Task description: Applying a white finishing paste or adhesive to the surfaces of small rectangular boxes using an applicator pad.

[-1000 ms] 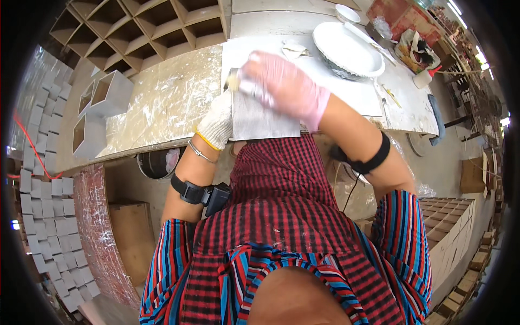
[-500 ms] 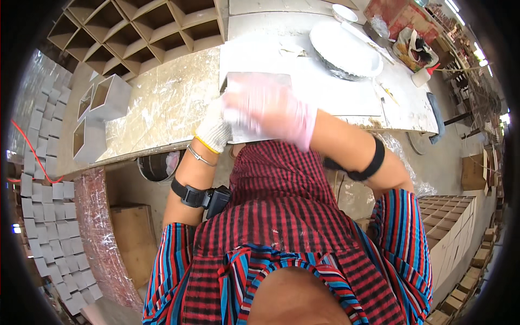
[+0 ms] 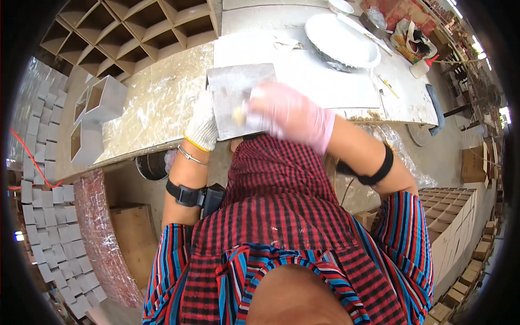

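Note:
A grey open-ended box (image 3: 233, 89) sits tilted at the table's front edge, with its flat face turned up. My left hand (image 3: 202, 119), in a white knit glove with a yellow cuff, holds the box by its left side; its fingertips are mostly hidden. Over the right part of that face is my right hand (image 3: 292, 114), in a pink glove. It is closed around a small pale, yellowish thing (image 3: 239, 114) at the box's surface, too smeared by motion to name.
A large basin of white paste (image 3: 341, 43) stands beyond my right hand. Several finished grey boxes (image 3: 105, 100) stand at the table's left, before a wooden compartment rack (image 3: 135, 32). A white bottle with a red tip (image 3: 422, 67) and a blue cloth (image 3: 435, 111) are at the right.
My right hand has moved right and a little down across the box, uncovering more of its grey face. My left hand and the box have shifted slightly left.

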The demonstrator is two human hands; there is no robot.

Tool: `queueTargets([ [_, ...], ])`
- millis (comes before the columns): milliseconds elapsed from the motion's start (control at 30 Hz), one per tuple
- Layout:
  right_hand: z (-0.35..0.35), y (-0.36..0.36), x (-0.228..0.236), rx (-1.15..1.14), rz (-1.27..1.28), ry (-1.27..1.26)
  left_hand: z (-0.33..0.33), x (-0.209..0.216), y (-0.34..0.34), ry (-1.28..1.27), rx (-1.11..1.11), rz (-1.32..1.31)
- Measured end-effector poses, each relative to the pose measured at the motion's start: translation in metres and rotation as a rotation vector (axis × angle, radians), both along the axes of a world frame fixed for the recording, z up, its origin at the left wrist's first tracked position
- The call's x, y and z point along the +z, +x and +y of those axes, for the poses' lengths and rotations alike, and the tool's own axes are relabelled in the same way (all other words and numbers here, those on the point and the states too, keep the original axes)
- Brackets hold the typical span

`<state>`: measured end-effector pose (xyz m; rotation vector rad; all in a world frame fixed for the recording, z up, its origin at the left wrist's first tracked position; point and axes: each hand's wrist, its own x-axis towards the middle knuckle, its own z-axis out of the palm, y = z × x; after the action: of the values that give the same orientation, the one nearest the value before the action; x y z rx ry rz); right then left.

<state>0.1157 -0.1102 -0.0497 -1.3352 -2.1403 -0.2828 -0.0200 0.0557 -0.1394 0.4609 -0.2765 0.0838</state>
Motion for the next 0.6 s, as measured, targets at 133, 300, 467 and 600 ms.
queueTargets([
  [133, 0.01, 0.021, -0.001, -0.109, 0.051, 0.179, 0.0, 0.003, 0.005, -0.013, -0.019, 0.0],
  [300, -0.008, -0.004, -0.002, 0.063, 0.047, -0.044, -0.001, 0.003, 0.004, -0.025, -0.007, 0.013],
  [467, 0.013, 0.028, 0.007, -0.114, 0.04, 0.234, -0.006, -0.001, 0.008, -0.116, 0.038, 0.047],
  [600, -0.004, -0.01, 0.004, 0.099, 0.037, 0.019, -0.002, 0.007, 0.007, 0.058, 0.14, 0.195],
])
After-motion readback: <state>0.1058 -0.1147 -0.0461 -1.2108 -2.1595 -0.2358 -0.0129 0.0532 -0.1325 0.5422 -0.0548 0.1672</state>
